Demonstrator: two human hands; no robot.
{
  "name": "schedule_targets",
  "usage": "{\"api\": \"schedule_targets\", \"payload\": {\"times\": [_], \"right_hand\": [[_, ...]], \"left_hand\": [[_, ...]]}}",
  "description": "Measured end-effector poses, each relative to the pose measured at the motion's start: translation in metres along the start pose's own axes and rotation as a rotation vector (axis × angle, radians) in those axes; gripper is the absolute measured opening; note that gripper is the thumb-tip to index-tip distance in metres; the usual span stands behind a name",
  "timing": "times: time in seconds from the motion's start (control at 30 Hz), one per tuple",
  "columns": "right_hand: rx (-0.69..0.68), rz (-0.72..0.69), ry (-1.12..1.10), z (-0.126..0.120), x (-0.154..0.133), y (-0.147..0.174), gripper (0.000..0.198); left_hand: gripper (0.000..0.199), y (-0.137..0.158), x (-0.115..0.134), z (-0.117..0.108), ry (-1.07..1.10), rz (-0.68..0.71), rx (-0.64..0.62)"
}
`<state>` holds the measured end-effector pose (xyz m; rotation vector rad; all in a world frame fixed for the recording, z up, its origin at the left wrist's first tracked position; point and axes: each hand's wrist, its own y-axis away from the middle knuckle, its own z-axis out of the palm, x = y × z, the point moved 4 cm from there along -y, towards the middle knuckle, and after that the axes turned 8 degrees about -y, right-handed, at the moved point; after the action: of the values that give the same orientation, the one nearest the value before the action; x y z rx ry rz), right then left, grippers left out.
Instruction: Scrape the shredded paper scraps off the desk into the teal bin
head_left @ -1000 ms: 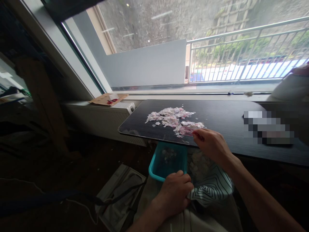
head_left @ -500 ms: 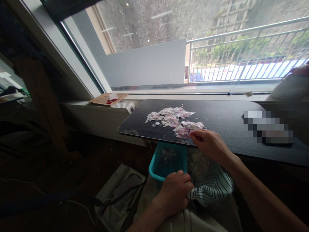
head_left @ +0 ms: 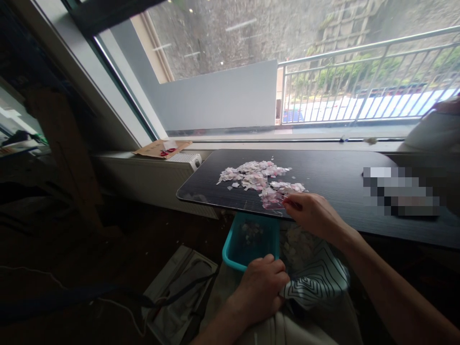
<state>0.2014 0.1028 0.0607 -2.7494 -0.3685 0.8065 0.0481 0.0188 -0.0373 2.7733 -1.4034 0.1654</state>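
Observation:
Loose paper scraps point(head_left: 253, 173), white and pale pink, lie in a spread heap on the dark tabletop point(head_left: 334, 172). My right hand point(head_left: 309, 208) is closed in a pinch on a thin see-through pink plastic piece point(head_left: 275, 203), which rests among the scraps near the table's front edge. Below that edge a teal bin point(head_left: 230, 261) holds some scraps at its bottom. My left hand point(head_left: 262, 282) is closed over the bin's near right corner and the edge of a black-lined patterned cloth point(head_left: 316, 282). More scraps point(head_left: 298, 244) lie beside the bin, above the cloth.
A blurred-out object point(head_left: 398, 189) lies on the table's right side. Red-handled scissors point(head_left: 167, 152) lie on a brown envelope point(head_left: 147, 149) on the sill over the radiator point(head_left: 158, 175). On the floor at left is a pale box point(head_left: 179, 292) with a dark strap across it.
The pink plastic piece has shifted slightly toward the table's front edge and looks tilted differently. My right hand stays nearly in place, and my left hand keeps its hold.

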Motion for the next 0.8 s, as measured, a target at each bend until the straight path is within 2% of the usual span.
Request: {"api": "schedule_targets", "payload": {"times": [0.1,0.3,0.53,0.8], "right_hand": [[0.026,0.036,0.042,-0.006,0.003,0.003,0.024],[0.011,-0.019,-0.033,0.0,-0.001,-0.002,0.028],[0.047,0.01,0.016,-0.007,0.004,0.004,0.026],[0.022,-0.036,-0.06,0.004,0.001,0.003,0.029]], "left_hand": [[0.013,-0.001,0.0,0.0,-0.003,-0.002,-0.002],[0.011,0.0,0.001,0.0,0.01,-0.003,-0.019],[0.012,-0.001,0.0,0.0,0.001,0.007,-0.034],[0.012,0.0,0.002,-0.001,0.002,0.004,-0.029]]}}
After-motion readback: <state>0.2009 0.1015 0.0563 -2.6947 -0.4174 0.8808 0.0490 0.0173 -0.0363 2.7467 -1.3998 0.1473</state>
